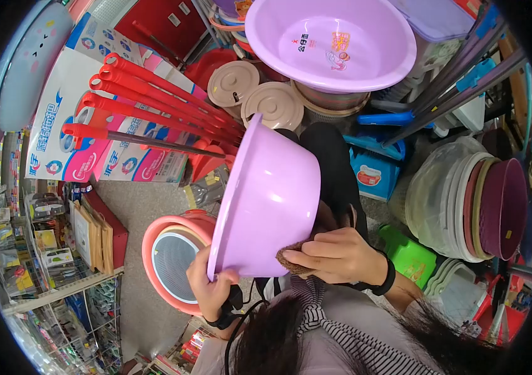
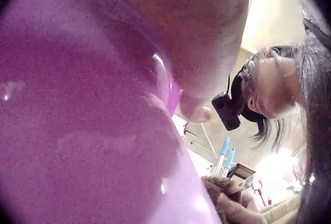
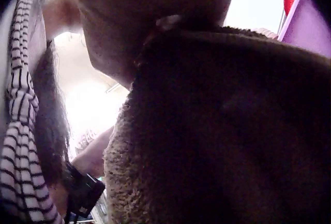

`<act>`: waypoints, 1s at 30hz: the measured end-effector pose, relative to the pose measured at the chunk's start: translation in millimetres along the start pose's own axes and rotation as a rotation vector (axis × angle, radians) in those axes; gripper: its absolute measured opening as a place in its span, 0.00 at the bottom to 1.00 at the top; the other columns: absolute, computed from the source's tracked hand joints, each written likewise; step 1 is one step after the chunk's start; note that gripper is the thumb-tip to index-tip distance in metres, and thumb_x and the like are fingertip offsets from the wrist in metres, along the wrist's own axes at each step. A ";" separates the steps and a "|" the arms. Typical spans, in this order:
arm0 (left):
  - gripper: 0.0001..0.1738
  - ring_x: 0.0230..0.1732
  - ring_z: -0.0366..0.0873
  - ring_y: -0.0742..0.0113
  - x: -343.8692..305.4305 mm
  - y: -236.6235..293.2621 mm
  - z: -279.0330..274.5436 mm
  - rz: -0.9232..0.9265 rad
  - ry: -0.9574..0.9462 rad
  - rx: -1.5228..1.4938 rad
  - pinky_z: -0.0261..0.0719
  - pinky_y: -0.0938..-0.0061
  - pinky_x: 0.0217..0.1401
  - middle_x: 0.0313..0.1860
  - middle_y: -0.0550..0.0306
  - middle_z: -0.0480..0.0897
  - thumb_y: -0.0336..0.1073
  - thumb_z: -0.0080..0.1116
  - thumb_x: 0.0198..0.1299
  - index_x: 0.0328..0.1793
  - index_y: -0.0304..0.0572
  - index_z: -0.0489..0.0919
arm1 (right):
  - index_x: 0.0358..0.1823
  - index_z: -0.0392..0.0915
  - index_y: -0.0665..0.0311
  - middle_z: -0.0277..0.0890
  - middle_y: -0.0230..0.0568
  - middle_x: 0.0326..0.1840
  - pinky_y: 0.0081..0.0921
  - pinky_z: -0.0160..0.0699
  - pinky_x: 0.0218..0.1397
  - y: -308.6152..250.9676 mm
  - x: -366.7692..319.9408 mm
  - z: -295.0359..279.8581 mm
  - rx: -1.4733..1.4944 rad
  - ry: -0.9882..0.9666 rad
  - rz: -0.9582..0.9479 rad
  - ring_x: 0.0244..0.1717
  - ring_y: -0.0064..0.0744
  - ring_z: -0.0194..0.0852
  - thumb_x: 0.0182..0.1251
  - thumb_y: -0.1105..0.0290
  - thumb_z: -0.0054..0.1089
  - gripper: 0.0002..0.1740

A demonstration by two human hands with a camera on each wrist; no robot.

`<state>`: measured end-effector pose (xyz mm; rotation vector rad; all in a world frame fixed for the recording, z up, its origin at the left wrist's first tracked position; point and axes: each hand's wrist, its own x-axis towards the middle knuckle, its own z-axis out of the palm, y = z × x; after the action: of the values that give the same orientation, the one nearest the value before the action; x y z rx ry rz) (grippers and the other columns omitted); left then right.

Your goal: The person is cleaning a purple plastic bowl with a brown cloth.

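Note:
A glossy light-purple basin point(image 1: 272, 194) is tipped on its side in front of the person's body, its outer wall and base facing right. The left hand point(image 1: 211, 287) grips its rim at the lower left, thumb on the outside. Pinched in the right hand point(image 1: 348, 257) is a brown cloth point(image 1: 292, 257), pressed against the basin's lower right edge. The left wrist view is mostly filled by the basin's purple wall point(image 2: 93, 131), with the cloth point(image 2: 222, 190) at its lower right. Close up in the right wrist view, the fuzzy cloth point(image 3: 126, 167) hides most of the hand's fingers.
Another purple basin point(image 1: 372, 50) with printed labels sits ahead on a stack. Red-handled poles point(image 1: 153, 100) lean at the left, before printed cartons point(image 1: 60, 119). A pink tub point(image 1: 153, 250) stands on the floor. Stacked bins point(image 1: 453, 200) and a blue dustpan point(image 1: 372, 172) are at the right.

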<state>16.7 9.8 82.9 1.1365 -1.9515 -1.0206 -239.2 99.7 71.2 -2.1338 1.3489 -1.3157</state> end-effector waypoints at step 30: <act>0.10 0.32 0.85 0.50 -14.3 -73.0 45.7 0.243 0.130 -0.011 0.81 0.64 0.41 0.29 0.50 0.85 0.31 0.65 0.49 0.37 0.35 0.81 | 0.51 0.80 0.59 0.62 0.25 0.27 0.19 0.70 0.29 4.4 44.8 19.7 -0.434 0.079 -0.069 0.27 0.17 0.69 0.53 0.66 0.59 0.21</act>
<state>13.6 12.8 -4.2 0.9091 -1.9211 -0.8078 -219.2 56.1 81.9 -2.4431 1.7400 -1.2311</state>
